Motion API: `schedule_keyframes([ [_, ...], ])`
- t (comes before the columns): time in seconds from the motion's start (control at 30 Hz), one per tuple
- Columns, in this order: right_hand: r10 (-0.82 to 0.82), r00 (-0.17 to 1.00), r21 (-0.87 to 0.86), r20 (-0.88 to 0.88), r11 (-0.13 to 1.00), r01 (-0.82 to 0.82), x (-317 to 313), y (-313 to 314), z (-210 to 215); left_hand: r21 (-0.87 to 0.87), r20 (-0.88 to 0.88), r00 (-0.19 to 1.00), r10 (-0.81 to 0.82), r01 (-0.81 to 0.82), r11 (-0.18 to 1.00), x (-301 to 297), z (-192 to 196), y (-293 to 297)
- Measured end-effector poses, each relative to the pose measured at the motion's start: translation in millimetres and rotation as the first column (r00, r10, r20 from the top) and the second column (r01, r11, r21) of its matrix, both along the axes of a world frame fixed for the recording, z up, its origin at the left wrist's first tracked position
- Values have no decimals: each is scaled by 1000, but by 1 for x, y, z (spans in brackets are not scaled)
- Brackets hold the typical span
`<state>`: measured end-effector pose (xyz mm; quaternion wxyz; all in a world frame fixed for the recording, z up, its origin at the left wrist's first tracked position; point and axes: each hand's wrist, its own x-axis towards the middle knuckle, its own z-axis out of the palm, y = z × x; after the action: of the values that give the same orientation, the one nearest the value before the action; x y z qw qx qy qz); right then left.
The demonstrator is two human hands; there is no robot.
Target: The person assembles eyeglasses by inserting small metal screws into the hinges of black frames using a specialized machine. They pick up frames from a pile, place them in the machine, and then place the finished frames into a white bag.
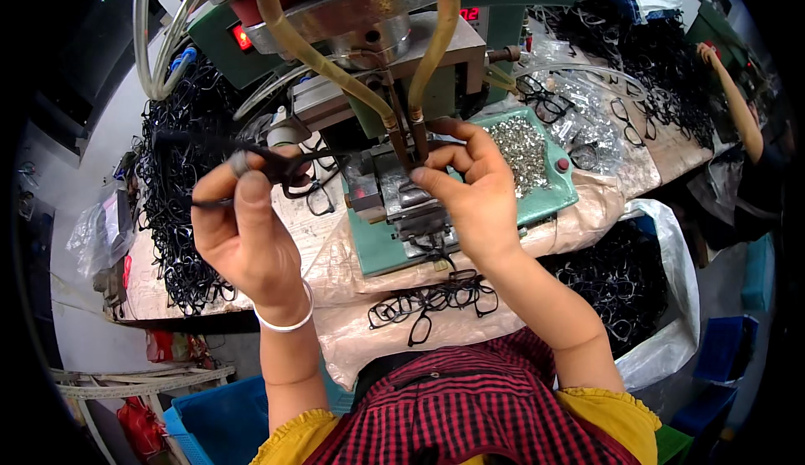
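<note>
"Glasses frame (pixel 285 163), black and a little blurred: where is it?"

"Up in the left hand (pixel 251 234), pinched between thumb and fingers, to the left of the two metal prongs (pixel 399 146) on the machine (pixel 468 46). One long arm of it points out leftward."

"And the right hand (pixel 474 197)?"

"Its fingers are bent, thumb and first finger close to the lower ends of those prongs, below the yellowish hoses (pixel 444 20). I cannot tell whether they grip anything there."

"What lies around?"

"Just right of that hand, a green tray (pixel 560 190) holds small shiny metal pieces (pixel 516 150). More black frames (pixel 428 297) lie in a cluster on the pale cover (pixel 352 352) nearer the body, and a tangled heap (pixel 180 205) sits at the left."

"Anything on the wrists?"

"A white bangle (pixel 288 326) circles the left one."
</note>
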<state>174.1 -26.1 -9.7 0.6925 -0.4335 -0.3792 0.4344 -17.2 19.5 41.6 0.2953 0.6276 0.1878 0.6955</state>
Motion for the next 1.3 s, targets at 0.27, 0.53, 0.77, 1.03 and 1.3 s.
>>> schedule_keyframes([
  [0.27,2,984,120,178,993,-24,10,-3,3,-55,-122,978,-167,161,985,22,-25,-38],
  [0.53,-380,71,302,922,822,483,119,-14,-97,331,-702,712,6,319,888,24,-47,-21],
  [0.77,-380,143,321,914,893,316,99,36,-77,316,-679,734,6,285,905,22,-51,-24],
  [1.03,-346,35,300,938,856,420,108,4,-91,273,-640,580,505,-442,854,-61,-91,-67],
  [1.3,-417,265,259,869,841,474,99,16,-73,280,-889,29,458,-756,591,-66,-175,115],
])
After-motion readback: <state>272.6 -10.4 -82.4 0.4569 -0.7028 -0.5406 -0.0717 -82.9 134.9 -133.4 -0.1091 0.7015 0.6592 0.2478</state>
